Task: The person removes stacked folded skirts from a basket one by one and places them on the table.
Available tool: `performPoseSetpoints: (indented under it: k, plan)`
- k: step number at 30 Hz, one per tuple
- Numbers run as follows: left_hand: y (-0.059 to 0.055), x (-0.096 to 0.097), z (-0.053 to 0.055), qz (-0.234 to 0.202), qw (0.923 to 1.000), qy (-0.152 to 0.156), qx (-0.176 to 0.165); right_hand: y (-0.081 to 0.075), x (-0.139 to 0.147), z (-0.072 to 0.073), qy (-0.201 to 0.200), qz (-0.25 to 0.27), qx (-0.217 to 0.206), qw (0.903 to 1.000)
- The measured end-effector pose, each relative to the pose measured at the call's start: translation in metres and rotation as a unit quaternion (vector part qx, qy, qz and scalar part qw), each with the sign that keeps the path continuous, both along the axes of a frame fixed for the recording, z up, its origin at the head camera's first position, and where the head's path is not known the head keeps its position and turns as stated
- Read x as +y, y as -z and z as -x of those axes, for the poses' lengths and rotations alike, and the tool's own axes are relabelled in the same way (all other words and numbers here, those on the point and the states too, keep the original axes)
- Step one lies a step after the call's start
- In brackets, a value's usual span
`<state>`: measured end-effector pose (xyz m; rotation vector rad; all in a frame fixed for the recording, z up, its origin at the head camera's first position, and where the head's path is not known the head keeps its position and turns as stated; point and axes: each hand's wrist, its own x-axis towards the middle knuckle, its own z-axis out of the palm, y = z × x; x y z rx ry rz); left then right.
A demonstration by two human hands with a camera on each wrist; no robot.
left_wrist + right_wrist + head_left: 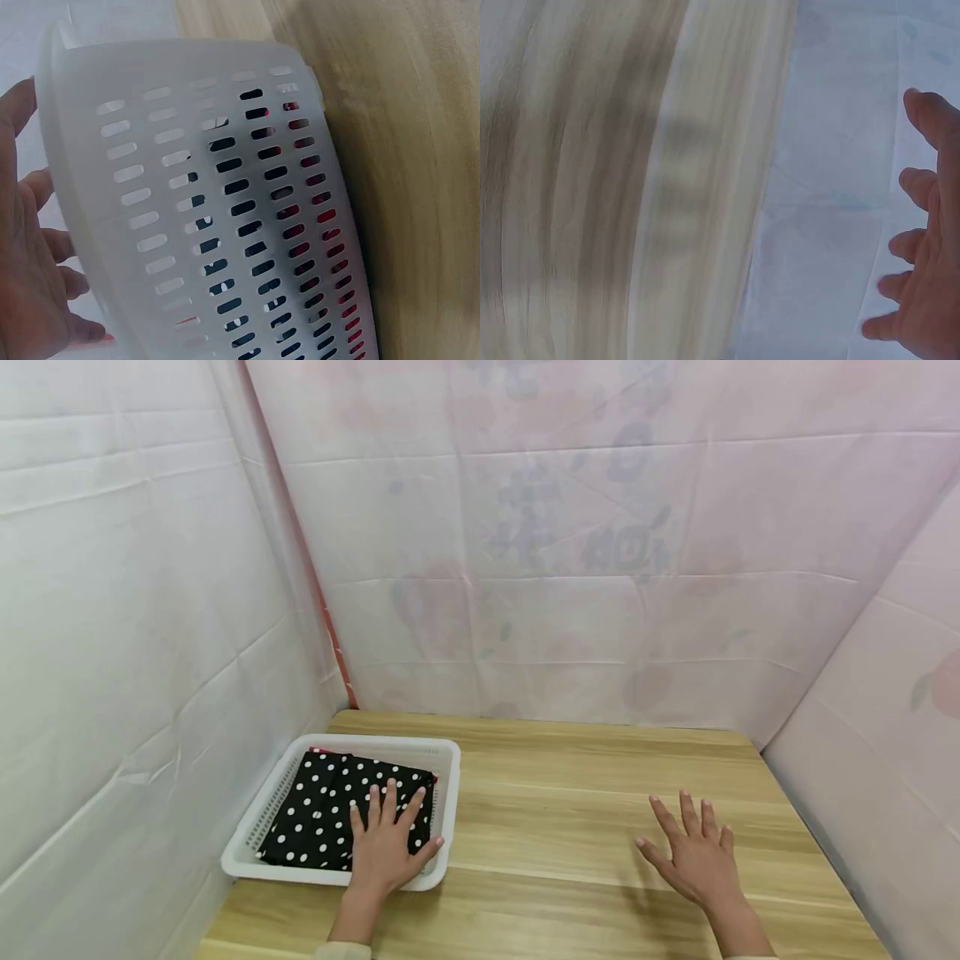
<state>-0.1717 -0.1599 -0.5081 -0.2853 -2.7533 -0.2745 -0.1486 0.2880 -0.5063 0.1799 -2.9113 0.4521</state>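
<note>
A white plastic basket (442,814) with slotted sides stands on the left of the table. Folded black cloth with white dots (315,802) lies in it, and bits of red show at its edges and through the slots in the left wrist view. My left hand (386,852) is spread, palm down, over the basket's near right part, overlapping the cloth and rim in the head view. On the right, my right hand (701,864) hovers above the table with fingers spread and nothing in it; its shadow falls on the wood.
The wood-grain table (555,827) is enclosed by pale printed sheets: one along the back (570,610), one at the left (135,652) close beside the basket, one at the right (885,710). A red strip (330,627) runs down the back left corner.
</note>
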Motion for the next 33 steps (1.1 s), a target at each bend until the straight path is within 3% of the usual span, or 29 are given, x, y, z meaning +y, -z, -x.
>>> performPoseSetpoints:
  k: [4, 6, 7, 9, 12, 14, 16, 20, 23, 26, 29, 33]
  plan:
    - [-0.003, -0.004, 0.001, -0.091, 0.9953, 0.029, -0.012, -0.007, -0.001, -0.002, -0.024, 0.085, 0.001, 0.9961]
    - [-0.005, -0.006, 0.001, -0.157, 0.9862, 0.049, -0.016, -0.010, -0.001, -0.003, -0.039, 0.150, 0.004, 0.9880]
    - [-0.005, -0.008, 0.001, -0.198, 0.9781, 0.062, -0.018, -0.010, 0.000, -0.004, -0.046, 0.189, 0.002, 0.9808]
    - [-0.006, -0.011, 0.001, -0.277, 0.9570, 0.085, -0.020, -0.009, 0.000, -0.005, -0.064, 0.289, -0.014, 0.9551]
    - [-0.007, -0.015, 0.000, -0.369, 0.9227, 0.109, -0.029, -0.002, 0.001, -0.005, -0.099, 0.433, -0.042, 0.8950]
    - [-0.007, -0.017, 0.000, -0.397, 0.9103, 0.113, -0.037, 0.002, 0.001, -0.005, -0.115, 0.498, -0.058, 0.8579]
    - [-0.008, -0.018, -0.001, -0.406, 0.9062, 0.108, -0.046, 0.005, 0.000, -0.005, -0.128, 0.518, -0.061, 0.8433]
    - [-0.013, -0.017, -0.003, -0.413, 0.9018, 0.100, -0.080, 0.002, -0.005, -0.008, -0.121, 0.520, -0.067, 0.8430]
    - [-0.019, -0.019, -0.003, -0.425, 0.8926, 0.105, -0.108, -0.006, -0.013, -0.008, -0.122, 0.518, -0.071, 0.8435]
    - [-0.026, -0.027, -0.003, -0.426, 0.8907, 0.094, -0.127, -0.012, -0.027, -0.004, -0.136, 0.525, -0.075, 0.8368]
    - [-0.032, -0.040, -0.005, -0.413, 0.8981, 0.069, -0.133, -0.014, -0.047, 0.003, -0.159, 0.546, -0.086, 0.8179]
    - [-0.037, -0.058, -0.007, -0.420, 0.8929, 0.063, -0.150, -0.013, -0.071, 0.009, -0.191, 0.582, -0.094, 0.7847]
